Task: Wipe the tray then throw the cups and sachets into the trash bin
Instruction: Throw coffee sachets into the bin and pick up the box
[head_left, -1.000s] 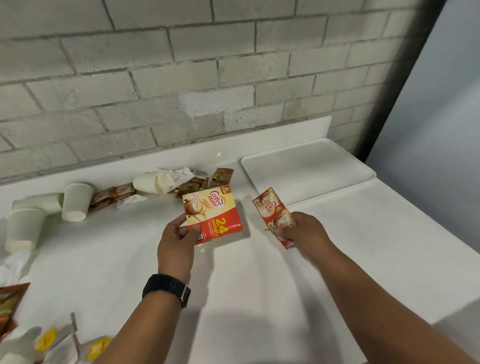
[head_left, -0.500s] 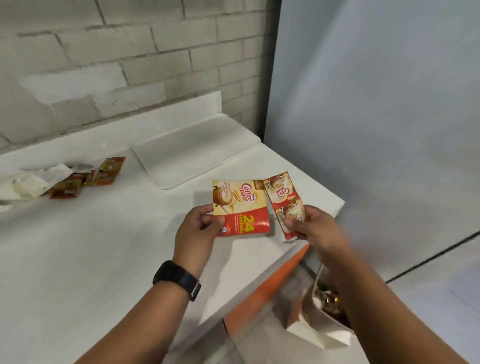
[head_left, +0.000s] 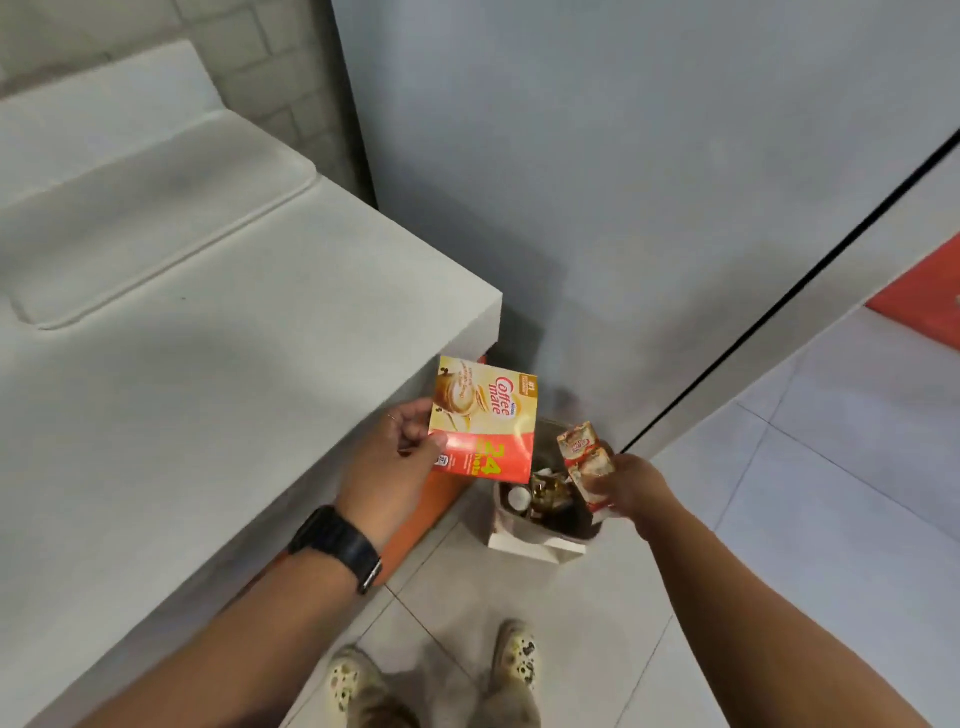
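1. Sachets (head_left: 586, 464) – a short strip – are pinched in the right hand (head_left: 631, 491), directly above the bin (head_left: 540, 535).
2. Left hand (head_left: 396, 457) grips a Coffee-mate pack (head_left: 480, 418) by its edge, left of the bin, just past the desk (head_left: 218, 405) corner.
3. Bin stands on the floor beside the desk – wrappers inside.
4. Tray (head_left: 145, 208) lies on the desk, well away from the bin.

The view has swung from the cluttered counter to the floor beyond its corner; the left hand (head_left: 400, 457) has carried the Coffee mate packet (head_left: 483, 418) out past the counter edge; the right hand (head_left: 631, 491) now holds the sachets (head_left: 584, 462) directly above the open trash bin (head_left: 540, 540), which has come fully into view below both hands.
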